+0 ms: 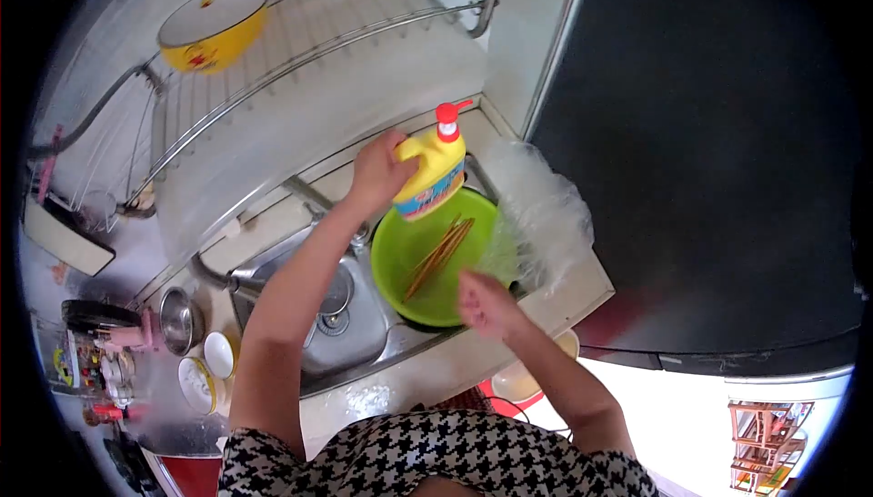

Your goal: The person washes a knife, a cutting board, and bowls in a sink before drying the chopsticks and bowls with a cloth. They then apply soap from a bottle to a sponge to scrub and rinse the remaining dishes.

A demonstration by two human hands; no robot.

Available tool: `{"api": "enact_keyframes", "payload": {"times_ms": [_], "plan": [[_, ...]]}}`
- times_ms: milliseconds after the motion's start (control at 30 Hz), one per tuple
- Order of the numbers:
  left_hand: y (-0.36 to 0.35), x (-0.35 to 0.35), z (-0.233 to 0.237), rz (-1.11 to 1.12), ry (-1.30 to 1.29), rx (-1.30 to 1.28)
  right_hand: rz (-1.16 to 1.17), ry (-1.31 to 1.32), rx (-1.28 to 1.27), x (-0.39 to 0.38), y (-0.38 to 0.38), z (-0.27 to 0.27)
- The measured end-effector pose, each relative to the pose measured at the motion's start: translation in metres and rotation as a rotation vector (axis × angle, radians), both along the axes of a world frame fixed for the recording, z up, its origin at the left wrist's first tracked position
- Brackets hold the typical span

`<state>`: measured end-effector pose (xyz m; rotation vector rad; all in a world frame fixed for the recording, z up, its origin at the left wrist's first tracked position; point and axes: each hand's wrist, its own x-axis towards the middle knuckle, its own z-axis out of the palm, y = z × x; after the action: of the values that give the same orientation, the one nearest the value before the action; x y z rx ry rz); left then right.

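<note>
My left hand is closed around the handle of a yellow dish soap bottle with a red pump top, held tilted over the far side of a green basin. Several brown chopsticks lie together in the basin. My right hand is curled into a loose fist over the basin's near right rim, with nothing showing in its fingers. A crumpled clear plastic bag lies just right of the basin, close to that hand.
A steel sink with a faucet is left of the basin. Two white-and-yellow bowls and a steel bowl stand on the counter's left. Above hangs a wire rack with a yellow bowl. A dark panel borders the right.
</note>
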<state>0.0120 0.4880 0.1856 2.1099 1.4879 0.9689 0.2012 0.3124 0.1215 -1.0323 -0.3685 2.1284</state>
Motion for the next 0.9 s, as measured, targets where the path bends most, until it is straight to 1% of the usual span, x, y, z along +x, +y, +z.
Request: {"api": "enact_keyframes", "payload": {"times_ms": [100, 167, 200, 233, 333, 367, 433, 467, 500, 567, 633, 700, 767, 867, 900], "plan": [[0.065, 0.042, -0.009, -0.03, 0.133, 0.043, 0.067, 0.05, -0.028, 0.018, -0.018, 0.001], [0.119, 0.059, -0.044, -0.017, 0.186, 0.137, 0.101, 0.062, -0.005, 0.034, -0.022, -0.001], [0.14, 0.066, -0.054, -0.007, 0.212, 0.181, 0.083, 0.051, -0.008, 0.041, -0.024, -0.002], [0.154, 0.078, -0.051, 0.001, 0.167, -0.044, 0.067, 0.04, -0.008, 0.049, -0.023, -0.003], [0.168, 0.098, -0.037, 0.0, 0.172, 0.265, 0.023, 0.024, 0.008, 0.064, -0.021, -0.01], [0.167, 0.103, -0.031, 0.029, 0.189, 0.132, 0.007, 0.024, 0.01, 0.066, -0.021, -0.01], [0.155, 0.11, -0.041, 0.115, 0.197, 0.29, -0.008, 0.013, 0.005, 0.067, -0.02, -0.01], [0.147, 0.11, -0.045, 0.163, 0.203, 0.374, -0.005, 0.004, 0.001, 0.064, -0.018, -0.013], [0.122, 0.11, -0.036, 0.159, 0.154, 0.316, -0.001, -0.004, 0.004, 0.06, -0.014, -0.014], [0.08, 0.1, -0.056, 0.153, 0.047, 0.385, 0.069, 0.048, 0.009, 0.048, -0.005, -0.013], [0.016, 0.088, -0.07, 0.134, -0.123, 0.359, 0.138, 0.079, 0.019, 0.033, 0.004, -0.009], [-0.052, 0.063, -0.089, 0.098, -0.136, 0.264, 0.208, 0.096, 0.028, 0.011, 0.011, -0.003], [-0.119, 0.028, -0.1, 0.096, -0.124, 0.17, 0.243, 0.043, 0.001, -0.015, 0.017, 0.006], [-0.212, -0.04, -0.105, 0.191, -0.132, -0.042, 0.417, 0.009, 0.003, -0.067, 0.019, 0.006], [-0.238, -0.064, -0.113, 0.282, -0.083, -0.001, 0.482, 0.004, 0.021, -0.085, 0.018, 0.003]]}}
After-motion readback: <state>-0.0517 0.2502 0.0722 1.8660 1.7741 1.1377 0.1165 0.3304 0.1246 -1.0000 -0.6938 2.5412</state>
